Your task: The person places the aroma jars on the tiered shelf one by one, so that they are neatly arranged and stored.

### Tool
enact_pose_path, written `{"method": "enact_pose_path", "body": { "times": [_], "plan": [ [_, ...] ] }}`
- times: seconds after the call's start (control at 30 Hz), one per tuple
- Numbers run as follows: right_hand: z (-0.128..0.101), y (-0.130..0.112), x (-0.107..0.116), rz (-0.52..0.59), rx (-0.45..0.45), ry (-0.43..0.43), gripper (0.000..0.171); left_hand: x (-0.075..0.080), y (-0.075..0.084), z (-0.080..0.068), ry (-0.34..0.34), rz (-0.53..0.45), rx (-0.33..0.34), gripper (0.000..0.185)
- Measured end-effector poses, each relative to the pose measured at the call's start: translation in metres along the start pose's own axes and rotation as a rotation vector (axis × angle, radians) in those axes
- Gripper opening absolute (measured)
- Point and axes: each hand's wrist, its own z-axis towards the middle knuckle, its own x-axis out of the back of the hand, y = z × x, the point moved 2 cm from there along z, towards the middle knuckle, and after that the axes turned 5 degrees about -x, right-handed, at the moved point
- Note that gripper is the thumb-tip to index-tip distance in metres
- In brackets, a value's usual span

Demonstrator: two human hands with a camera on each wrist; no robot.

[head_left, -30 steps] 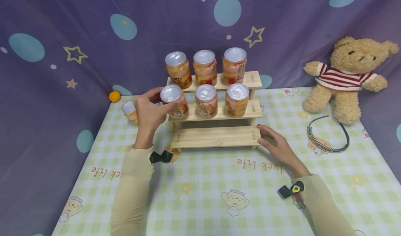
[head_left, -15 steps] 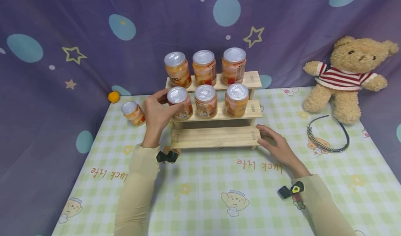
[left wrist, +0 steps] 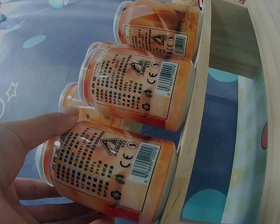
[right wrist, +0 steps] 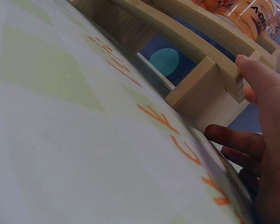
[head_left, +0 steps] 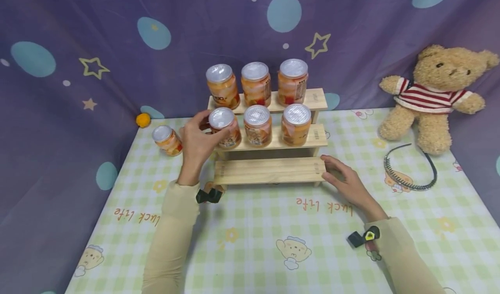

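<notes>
Wooden rack [head_left: 269, 171] is being steadied by the right hand [head_left: 343, 179], straight fingers pressing its right end, while the left hand [head_left: 197, 143] is curling round the middle shelf's left jar [head_left: 223, 127], seating it upright.

Tabletop [head_left: 250, 250] carried a checked cloth. On it stood a three-step wooden rack [head_left: 269, 171], six jars on its upper two steps. A lone jar [head_left: 166, 139], teddy bear [head_left: 433, 96], headband [head_left: 410, 166] and orange ball [head_left: 143, 120] sat directly on the cloth.
</notes>
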Motion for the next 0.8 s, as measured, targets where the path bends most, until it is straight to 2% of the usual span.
{"method": "enact_pose_path", "body": {
  "times": [0.13,0.3,0.53,0.8],
  "plan": [
    [0.0,0.0,0.0,0.001,0.0,0.003,0.052,0.004,-0.001,0.0,-0.017,-0.038,0.004,0.059],
    [0.001,-0.001,0.001,-0.001,-0.001,0.005,0.052,0.019,0.0,0.002,0.02,-0.103,0.032,0.057],
    [0.001,-0.002,0.001,0.001,0.0,0.007,0.052,0.049,-0.006,0.005,0.138,-0.124,0.051,0.049],
    [0.0,-0.001,0.0,0.003,-0.011,0.001,0.052,0.083,-0.032,0.013,0.308,-0.136,0.089,0.044]
  ]
}}
